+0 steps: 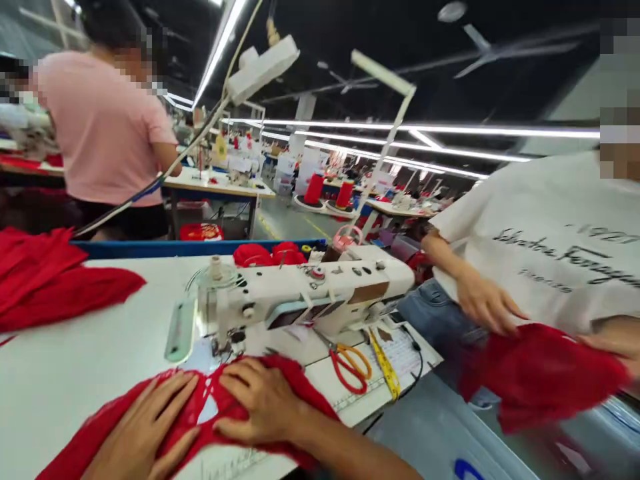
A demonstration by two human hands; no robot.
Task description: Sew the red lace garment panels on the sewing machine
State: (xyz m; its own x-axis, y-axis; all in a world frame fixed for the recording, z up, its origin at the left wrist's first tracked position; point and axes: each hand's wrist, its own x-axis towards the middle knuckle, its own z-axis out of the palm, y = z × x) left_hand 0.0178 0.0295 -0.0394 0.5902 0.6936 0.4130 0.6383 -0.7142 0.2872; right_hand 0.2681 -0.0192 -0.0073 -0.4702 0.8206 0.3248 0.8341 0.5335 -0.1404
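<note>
Red fabric (100, 420) lies across the front of the white sewing machine (270, 287), with a small gap in it that shows the white table. My left hand (145, 427) rests on the left part of this fabric, fingers stretched out. On the right part, my right hand (265, 400) lies with its fingers spread and slightly bent. Both hands press the fabric down just in front of the needle area (230, 343). Whether the fabric is under the presser foot, I cannot tell.
Scissors (350, 367) with red and orange handles and a yellow tape measure (384, 367) lie right of the machine. More red fabric (55, 280) is piled at left. A person in white (550, 233) holds red cloth at right; another in pink (100, 127) stands behind.
</note>
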